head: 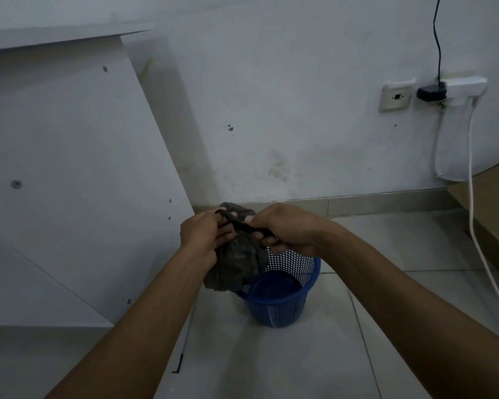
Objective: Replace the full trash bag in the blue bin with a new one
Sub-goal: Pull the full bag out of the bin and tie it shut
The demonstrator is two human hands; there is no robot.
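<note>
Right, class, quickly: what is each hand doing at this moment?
Left hand: closed, gripping the black trash bag near its top.
Right hand: closed, gripping the twisted top of the same bag.

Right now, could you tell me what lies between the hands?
Head view: a twisted strand of the trash bag runs from the left hand to the right hand.

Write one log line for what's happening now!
left hand: grips bag | right hand: grips bag | bag: over bin | bin: unlined
</note>
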